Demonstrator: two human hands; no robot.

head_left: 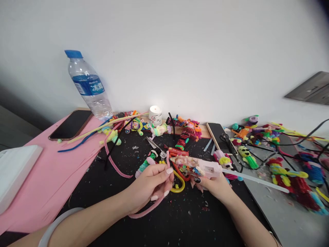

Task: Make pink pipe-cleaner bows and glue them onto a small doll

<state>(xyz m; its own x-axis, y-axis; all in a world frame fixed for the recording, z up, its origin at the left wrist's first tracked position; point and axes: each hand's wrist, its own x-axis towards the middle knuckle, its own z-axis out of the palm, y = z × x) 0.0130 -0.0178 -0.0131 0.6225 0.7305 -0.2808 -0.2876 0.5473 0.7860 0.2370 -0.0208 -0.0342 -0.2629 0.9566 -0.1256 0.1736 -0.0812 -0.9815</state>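
Near the middle, my left hand (156, 180) pinches a pink pipe cleaner (147, 212) close to its upper end; the rest curves down below the hand. In my right hand (209, 185) is a pink hot glue gun (209, 168) with a translucent glue stick (257, 180) sticking out of its back. The gun's front is covered in coloured bits, and its nozzle points left at the pipe cleaner's upper end, very close to it. I cannot tell if they touch. Yellow-handled and red-handled tools lie partly hidden behind my hands. A green and pink pipe-cleaner figure (147, 162) lies by my left fingers.
A water bottle (88, 85) leans on the wall beside a dark phone (70, 125) on pink sheets (59, 164). Along the wall stand a paper cup (155, 116), a red pipe-cleaner figure (185, 135) and another phone (218, 135). Several figures and black cables lie at right.
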